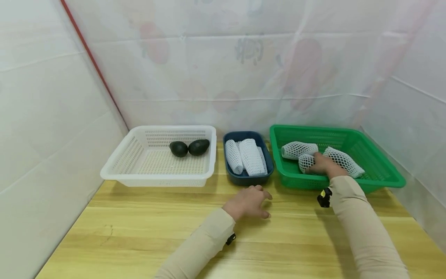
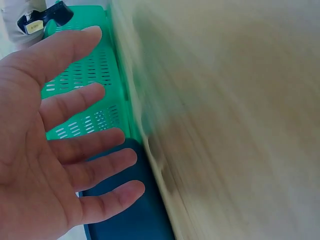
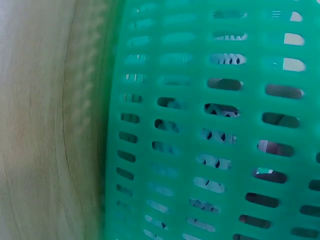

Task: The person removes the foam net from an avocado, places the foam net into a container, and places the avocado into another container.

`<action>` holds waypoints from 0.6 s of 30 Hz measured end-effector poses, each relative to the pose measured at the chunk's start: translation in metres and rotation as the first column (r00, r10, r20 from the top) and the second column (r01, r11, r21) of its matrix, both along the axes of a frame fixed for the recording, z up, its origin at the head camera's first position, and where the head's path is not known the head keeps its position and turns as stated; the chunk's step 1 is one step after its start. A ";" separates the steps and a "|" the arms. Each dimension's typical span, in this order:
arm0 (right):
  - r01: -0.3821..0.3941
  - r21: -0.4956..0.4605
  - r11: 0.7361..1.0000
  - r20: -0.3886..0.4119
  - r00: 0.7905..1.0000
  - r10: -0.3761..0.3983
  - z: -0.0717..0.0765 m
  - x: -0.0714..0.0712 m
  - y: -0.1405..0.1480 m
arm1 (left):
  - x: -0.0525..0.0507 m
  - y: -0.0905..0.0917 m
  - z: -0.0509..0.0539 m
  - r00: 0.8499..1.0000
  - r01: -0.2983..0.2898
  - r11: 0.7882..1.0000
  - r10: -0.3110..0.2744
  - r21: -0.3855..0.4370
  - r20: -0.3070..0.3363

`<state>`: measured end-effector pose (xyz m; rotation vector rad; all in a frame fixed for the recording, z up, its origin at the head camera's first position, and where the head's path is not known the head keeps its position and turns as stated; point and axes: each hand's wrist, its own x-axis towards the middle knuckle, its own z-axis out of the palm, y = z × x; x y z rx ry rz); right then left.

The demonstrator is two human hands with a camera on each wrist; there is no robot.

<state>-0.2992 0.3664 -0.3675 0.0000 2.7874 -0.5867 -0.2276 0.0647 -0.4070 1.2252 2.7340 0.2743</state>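
Inside the green basket [image 1: 379, 176], my right hand [image 1: 323, 164] grips a roundish thing in a white foam net [image 1: 306, 162]; its fingertips are partly hidden. Two more netted pieces lie beside it, one foam-netted piece [image 1: 299, 149] behind and another foam-netted piece [image 1: 345, 162] to the right. From the right wrist, the slotted basket wall [image 3: 195, 130] blocks the view of the fingers. My left hand [image 1: 249, 202] hovers over the table with its fingers spread, holding nothing. It is just in front of a dark blue bin [image 1: 248, 180] of white foam net sleeves [image 1: 251, 157].
On the left stands a white basket [image 1: 163, 177] with two dark avocados [image 1: 199, 147] at its right side. All three containers stand in a row at the back of the wooden table [image 1: 139, 221], against a pale sheet wall [image 1: 223, 77].
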 end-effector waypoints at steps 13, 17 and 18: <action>0.010 -0.011 1.000 -0.088 0.996 -0.011 0.005 -0.003 0.001 | 0.001 -0.001 0.008 0.998 0.000 1.000 0.001 0.007 -0.056; 0.026 -0.005 1.000 -0.184 0.982 -0.027 0.018 -0.002 0.000 | 0.002 -0.002 0.024 0.991 0.010 0.999 -0.005 0.037 -0.131; 0.026 -0.009 1.000 -0.195 0.980 -0.027 0.021 -0.002 0.000 | 0.001 -0.002 0.026 0.990 0.007 0.999 -0.001 0.041 -0.142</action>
